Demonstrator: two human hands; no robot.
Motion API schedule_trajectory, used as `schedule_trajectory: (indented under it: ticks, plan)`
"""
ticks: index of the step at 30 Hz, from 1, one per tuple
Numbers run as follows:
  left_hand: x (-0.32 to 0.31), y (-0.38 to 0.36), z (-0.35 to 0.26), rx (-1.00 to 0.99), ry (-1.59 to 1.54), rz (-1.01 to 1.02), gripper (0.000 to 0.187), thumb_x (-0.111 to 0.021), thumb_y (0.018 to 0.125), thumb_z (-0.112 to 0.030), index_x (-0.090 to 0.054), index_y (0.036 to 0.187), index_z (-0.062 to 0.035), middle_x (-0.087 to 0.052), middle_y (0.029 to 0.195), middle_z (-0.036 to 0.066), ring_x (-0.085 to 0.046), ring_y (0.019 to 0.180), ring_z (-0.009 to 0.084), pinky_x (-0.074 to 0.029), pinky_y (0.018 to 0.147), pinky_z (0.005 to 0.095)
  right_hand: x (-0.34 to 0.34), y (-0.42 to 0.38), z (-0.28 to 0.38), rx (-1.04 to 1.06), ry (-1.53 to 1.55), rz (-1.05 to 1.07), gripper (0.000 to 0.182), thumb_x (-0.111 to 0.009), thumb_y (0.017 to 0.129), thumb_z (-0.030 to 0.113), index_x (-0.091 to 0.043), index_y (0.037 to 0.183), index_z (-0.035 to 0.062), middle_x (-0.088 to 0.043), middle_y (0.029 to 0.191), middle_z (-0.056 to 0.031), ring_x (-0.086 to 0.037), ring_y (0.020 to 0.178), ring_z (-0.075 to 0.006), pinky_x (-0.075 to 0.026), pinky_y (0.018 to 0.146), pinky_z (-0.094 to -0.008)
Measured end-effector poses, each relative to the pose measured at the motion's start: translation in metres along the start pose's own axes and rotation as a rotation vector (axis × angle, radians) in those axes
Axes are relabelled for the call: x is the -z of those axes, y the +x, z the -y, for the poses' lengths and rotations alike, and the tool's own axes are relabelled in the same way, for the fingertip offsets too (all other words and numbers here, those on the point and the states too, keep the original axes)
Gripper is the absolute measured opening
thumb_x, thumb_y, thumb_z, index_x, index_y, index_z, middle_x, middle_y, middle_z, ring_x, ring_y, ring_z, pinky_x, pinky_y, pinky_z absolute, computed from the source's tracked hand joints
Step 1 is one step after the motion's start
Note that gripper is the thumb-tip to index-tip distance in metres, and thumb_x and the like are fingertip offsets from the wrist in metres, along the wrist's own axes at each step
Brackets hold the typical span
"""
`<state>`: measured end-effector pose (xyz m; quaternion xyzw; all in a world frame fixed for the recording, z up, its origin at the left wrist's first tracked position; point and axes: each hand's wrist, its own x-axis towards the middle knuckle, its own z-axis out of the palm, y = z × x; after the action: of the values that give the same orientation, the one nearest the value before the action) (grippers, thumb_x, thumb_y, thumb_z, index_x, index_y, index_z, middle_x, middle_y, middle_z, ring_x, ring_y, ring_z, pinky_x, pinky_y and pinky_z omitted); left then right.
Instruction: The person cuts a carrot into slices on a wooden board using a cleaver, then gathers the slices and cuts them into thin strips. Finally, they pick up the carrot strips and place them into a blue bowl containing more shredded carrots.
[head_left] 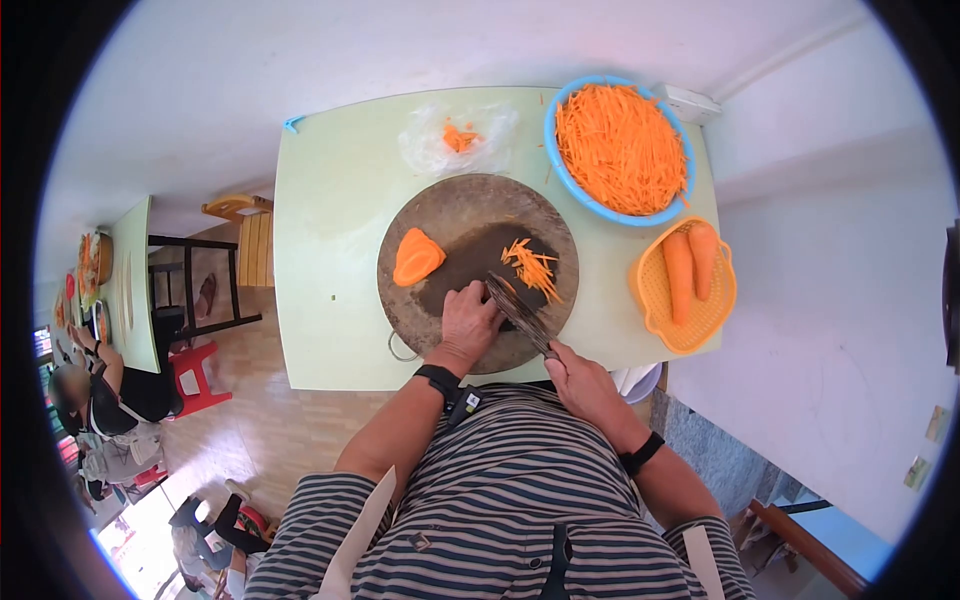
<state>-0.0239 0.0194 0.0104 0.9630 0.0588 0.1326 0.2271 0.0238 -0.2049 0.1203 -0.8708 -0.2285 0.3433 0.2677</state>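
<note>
A dark cleaver stands edge-down over the round wooden board, and my right hand is wrapped round its handle at the board's lower edge. My left hand rests on the board just left of the blade, fingers curled together; what lies under the fingertips is mostly hidden. Thin carrot shreds lie right of the blade's tip. Sliced carrot pieces sit stacked on the board's left side.
Behind the board, a clear plastic bag holds carrot scraps. A blue basin full of shreds stands back right, above a yellow basket with whole carrots. Left are a wooden chair, a red stool and other people.
</note>
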Motion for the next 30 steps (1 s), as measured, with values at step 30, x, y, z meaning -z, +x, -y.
schedule_trajectory:
  ticks: [30]
  plan:
    - [-0.001,-0.001,0.001,0.024,-0.012,-0.006,0.022,-0.076,0.077,-0.023,-0.066,0.095,-0.0163,-0.053,0.087,0.003,-0.058,0.079,0.0228,-0.039,0.072,0.0391,-0.002,-0.002,-0.002,0.022,0.008,-0.018,0.043,-0.048,0.105,0.037,-0.056,0.133,0.0049,-0.07,0.099,-0.0278,-0.067,0.092,-0.0466,-0.054,0.08,-0.0531]
